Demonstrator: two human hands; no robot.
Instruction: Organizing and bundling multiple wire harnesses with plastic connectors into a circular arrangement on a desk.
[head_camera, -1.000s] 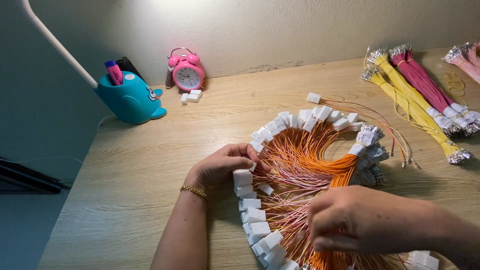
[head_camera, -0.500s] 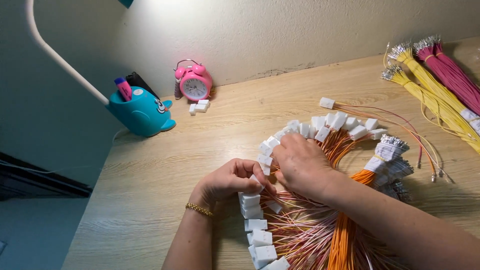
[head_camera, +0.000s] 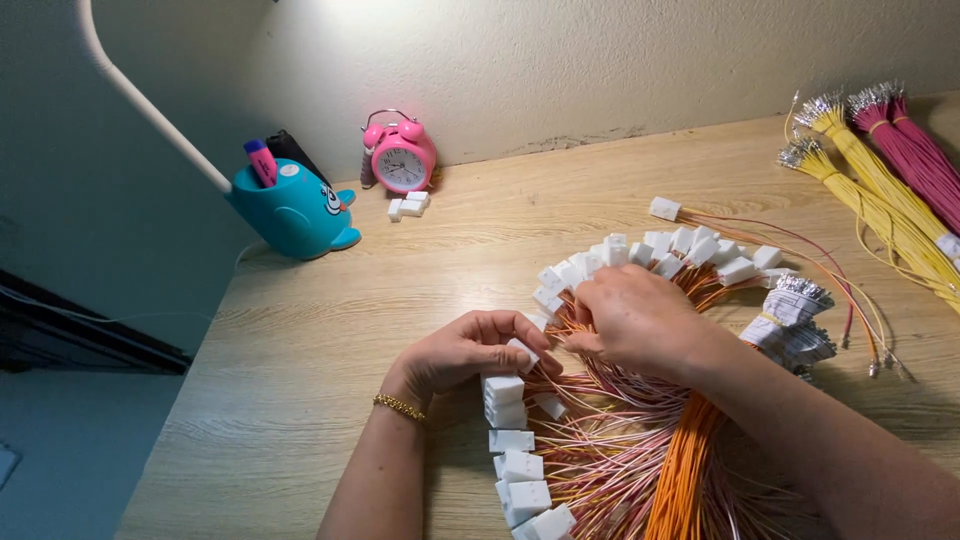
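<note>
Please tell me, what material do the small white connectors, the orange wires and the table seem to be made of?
The white connectors look like moulded plastic: matte, boxy, with sharp edges. The orange wires seem coated in smooth plastic insulation; the silvery tips on some wire ends look like metal, though they are small. The table shows pale wood grain with a soft sheen; whether it is solid wood or laminate cannot be told.

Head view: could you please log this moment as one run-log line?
left hand: pinching white connector | right hand: on orange wire harnesses | desk: pink alarm clock

Matt wooden table (head_camera: 330, 340) (grainy), glossy white plastic connectors (head_camera: 505, 389), plastic-sheathed orange wires (head_camera: 680, 470).
</note>
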